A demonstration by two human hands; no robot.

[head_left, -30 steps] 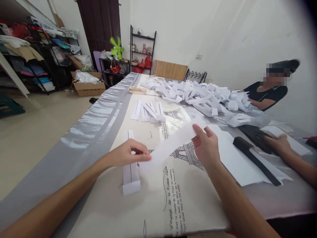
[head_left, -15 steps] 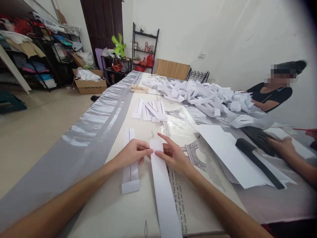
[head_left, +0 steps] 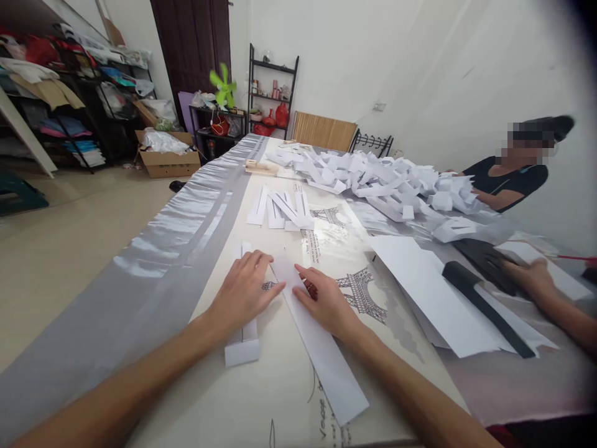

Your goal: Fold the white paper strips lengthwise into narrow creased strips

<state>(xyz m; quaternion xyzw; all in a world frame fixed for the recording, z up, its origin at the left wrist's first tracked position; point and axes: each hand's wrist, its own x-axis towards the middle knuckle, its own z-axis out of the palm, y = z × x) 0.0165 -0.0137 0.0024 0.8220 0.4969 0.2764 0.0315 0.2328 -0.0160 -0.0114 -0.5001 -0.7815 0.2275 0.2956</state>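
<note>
A long white paper strip (head_left: 321,348) lies flat on the printed tablecloth (head_left: 280,398), running from the middle towards me. My left hand (head_left: 247,289) rests palm down with fingers stretched out, its fingertips at the strip's far left edge. My right hand (head_left: 324,302) lies flat on the strip's far part, fingers extended and pressing it down. A folded white paper piece (head_left: 243,336) lies under and beside my left hand.
Several folded strips (head_left: 280,208) lie further up the table, and a big heap of folded paper (head_left: 373,177) beyond. White sheets (head_left: 429,292) and a black cutter (head_left: 485,311) lie at right, where another person's hand (head_left: 532,277) rests. A second person sits far right.
The strip, held up in the air a second ago, has been laid down lengthwise on the table. Both hands went from pinching its end to lying flat on it.
</note>
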